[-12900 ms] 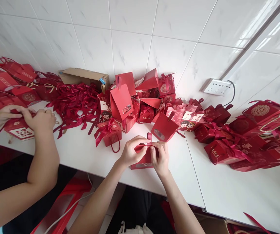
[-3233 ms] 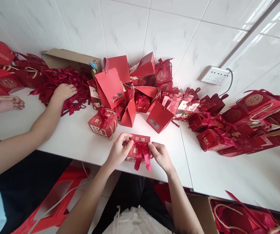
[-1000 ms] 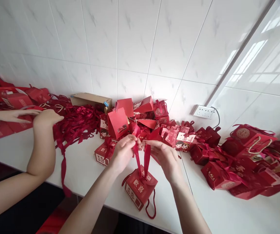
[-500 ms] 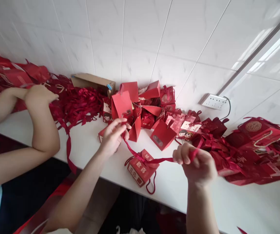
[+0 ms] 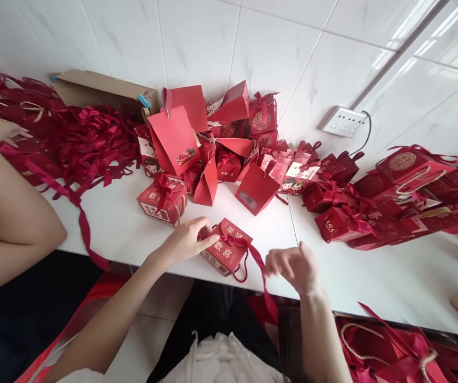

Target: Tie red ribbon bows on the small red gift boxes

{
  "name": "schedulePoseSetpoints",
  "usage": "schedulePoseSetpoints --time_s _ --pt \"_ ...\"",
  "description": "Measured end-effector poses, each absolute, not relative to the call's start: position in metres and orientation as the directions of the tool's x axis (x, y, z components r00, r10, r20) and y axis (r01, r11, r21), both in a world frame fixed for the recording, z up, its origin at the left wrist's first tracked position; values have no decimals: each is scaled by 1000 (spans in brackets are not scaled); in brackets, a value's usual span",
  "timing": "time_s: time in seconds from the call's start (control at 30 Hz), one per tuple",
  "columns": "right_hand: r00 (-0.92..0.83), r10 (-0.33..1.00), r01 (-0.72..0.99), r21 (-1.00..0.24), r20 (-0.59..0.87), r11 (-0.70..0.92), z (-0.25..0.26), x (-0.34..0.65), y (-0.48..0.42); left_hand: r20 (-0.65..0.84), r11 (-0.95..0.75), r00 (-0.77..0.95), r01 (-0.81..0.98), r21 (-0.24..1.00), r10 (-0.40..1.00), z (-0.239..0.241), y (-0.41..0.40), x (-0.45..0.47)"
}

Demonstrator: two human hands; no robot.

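Observation:
A small red gift box with pale lettering and a cord handle lies at the table's front edge. A dark red ribbon runs across its top; its long tail drops past the edge. My left hand is at the box's left side, thumb and forefinger closed on the ribbon there. To the right, my right hand is slightly blurred, its fingers loosely curled and the thumb apart. Those fingertips are beside the ribbon's tail; nothing shows gripped in them. Another box with a tied bow sits behind my left hand.
Red boxes are heaped along the wall, with a ribbon pile and a cardboard box at left. More boxes stand at right, below a power socket. A co-worker's arm reaches in from the left.
My hands held the ribbon stretched above the box; now they are lower, the left at the box and the right apart from the hanging tail. The view has shifted.

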State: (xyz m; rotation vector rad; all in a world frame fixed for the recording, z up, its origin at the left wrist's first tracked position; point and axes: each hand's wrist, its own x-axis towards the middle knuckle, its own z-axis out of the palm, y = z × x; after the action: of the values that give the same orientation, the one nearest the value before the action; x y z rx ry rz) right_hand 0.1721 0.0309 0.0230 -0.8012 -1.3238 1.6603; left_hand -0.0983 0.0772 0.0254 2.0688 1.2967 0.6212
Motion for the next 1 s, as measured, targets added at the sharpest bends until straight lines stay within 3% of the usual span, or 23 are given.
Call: schedulePoseSetpoints --time_s 0.07,0.13,0.23,0.47,0.63,0.77,0.87,1.0 --pt "-269 961 71 -996 -66 -49 23 164 31 -46 -232 407 605 762 912 26 74 -99" --pt "-191 979 299 -954 -67 -7 20 153 32 -134 -153 422 579 801 897 27 69 -99" --pt "-171 985 449 -892 -31 50 15 140 34 -181 -83 409 549 831 894 29 59 -97" --pt "-194 981 490 -869 -30 70 18 133 41 -337 72 452 508 858 826 43 44 -104" --pt "-184 970 213 -970 -156 -116 21 138 46 -231 -12 408 511 860 883 39 46 -111" --pt "-225 940 -13 -964 -256 -266 19 144 45 -210 17 415 424 905 885 33 48 -111" --pt "-173 953 52 -969 -248 -242 19 145 43 -249 94 440 344 934 863 32 49 -110" --pt "-173 981 341 -940 -93 -29 26 140 40 -253 126 447 295 947 858 31 48 -108"
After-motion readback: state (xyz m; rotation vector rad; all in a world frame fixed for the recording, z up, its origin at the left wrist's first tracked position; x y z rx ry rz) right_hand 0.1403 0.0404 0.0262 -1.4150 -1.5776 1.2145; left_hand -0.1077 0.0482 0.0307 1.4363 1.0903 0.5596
